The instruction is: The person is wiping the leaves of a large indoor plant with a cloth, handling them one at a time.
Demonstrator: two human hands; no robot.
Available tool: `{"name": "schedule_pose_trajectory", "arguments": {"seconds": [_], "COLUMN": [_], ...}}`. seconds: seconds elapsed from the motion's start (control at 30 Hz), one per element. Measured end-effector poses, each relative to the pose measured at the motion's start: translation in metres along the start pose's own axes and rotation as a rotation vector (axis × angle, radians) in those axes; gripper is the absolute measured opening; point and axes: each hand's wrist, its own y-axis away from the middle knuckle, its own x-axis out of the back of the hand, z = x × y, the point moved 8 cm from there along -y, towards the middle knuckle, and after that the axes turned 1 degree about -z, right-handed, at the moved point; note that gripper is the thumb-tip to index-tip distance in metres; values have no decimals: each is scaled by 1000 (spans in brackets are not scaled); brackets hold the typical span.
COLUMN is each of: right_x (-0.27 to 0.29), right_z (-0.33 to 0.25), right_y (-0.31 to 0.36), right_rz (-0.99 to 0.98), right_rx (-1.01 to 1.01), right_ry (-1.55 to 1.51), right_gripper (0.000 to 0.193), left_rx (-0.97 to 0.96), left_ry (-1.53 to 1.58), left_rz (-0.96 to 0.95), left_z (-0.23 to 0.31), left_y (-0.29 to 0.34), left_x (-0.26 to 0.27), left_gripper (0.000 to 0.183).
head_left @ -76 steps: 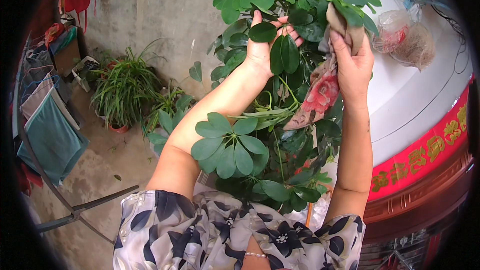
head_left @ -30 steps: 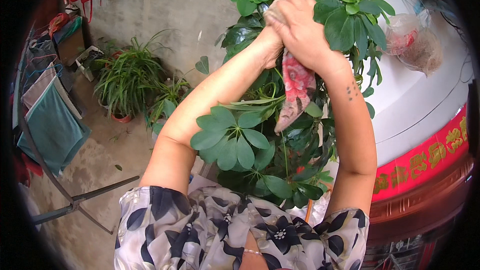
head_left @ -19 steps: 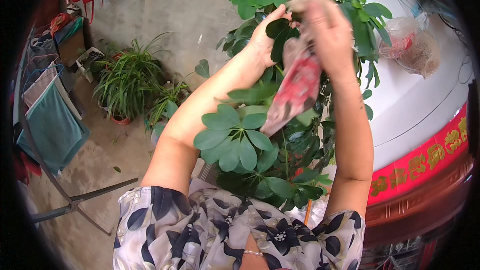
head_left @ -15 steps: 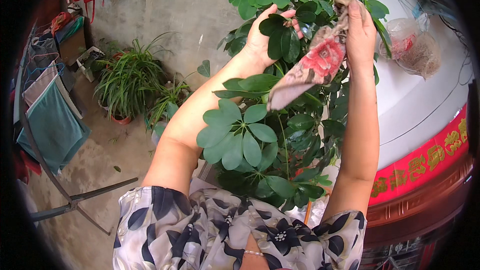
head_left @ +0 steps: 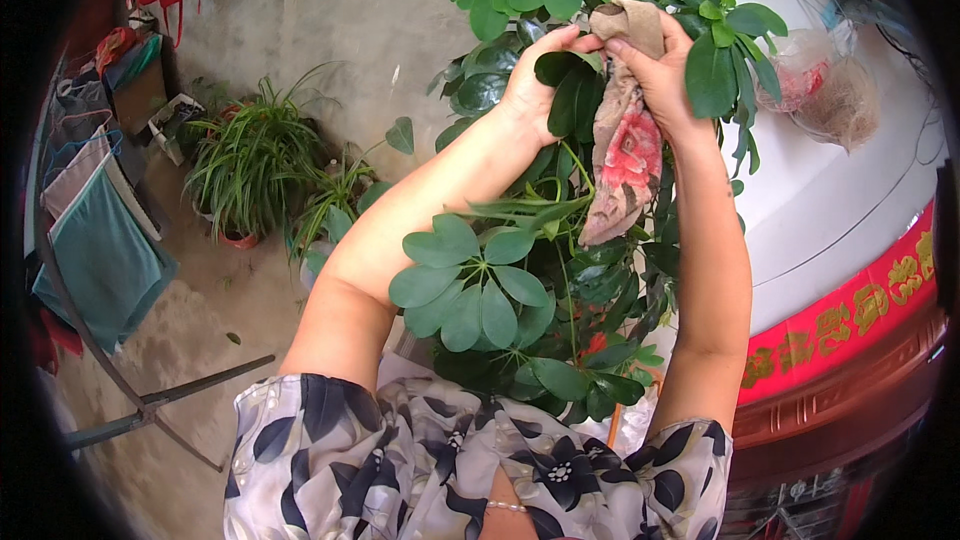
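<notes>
A tall leafy potted plant (head_left: 480, 270) with glossy, rounded green leaflets rises in front of me. My left hand (head_left: 533, 85) is at its upper part, with the fingers curled behind a dark leaf cluster (head_left: 575, 95) and the thumb side toward me. My right hand (head_left: 662, 75) grips a beige cloth (head_left: 630, 150) with a red flower print. The cloth's upper part is folded over at the fingers, against the leaves beside my left fingertips. Its lower end hangs down among the foliage. Leaves and cloth partly hide both hands' fingertips.
A spider plant (head_left: 250, 165) in a pot stands by the wall at left. A drying rack (head_left: 145, 405) carries a teal cloth (head_left: 110, 250). To the right is a white surface (head_left: 800, 230) with a red banner (head_left: 850, 315) and a clear bag (head_left: 835, 100).
My right hand has moved left with the cloth, up to the leaves at my left hand. The cloth's loose end now hangs more steeply. The left hand has barely shifted.
</notes>
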Motion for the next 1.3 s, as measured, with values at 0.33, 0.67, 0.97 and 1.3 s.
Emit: {"name": "schedule_pose_trajectory", "arguments": {"seconds": [0.33,0.67,0.97,1.3], "right_x": [63,-14,5,-4], "right_z": [-34,-20,-51,-62], "right_y": [-7,8,16,67], "right_rz": [130,-228,-60,-326], "right_rx": [-3,245,141,24], "right_ry": [-63,625,749,819], "right_gripper": [35,54,35,35], "left_rx": [-51,11,-10,-73], "left_ry": [-7,93,-112,-615], "left_rz": [29,-60,-5,22], "left_z": [7,-4,16,27], "left_y": [0,4,4,46], "left_x": [9,-6,9,-37], "left_gripper": [36,34,31,52]}}
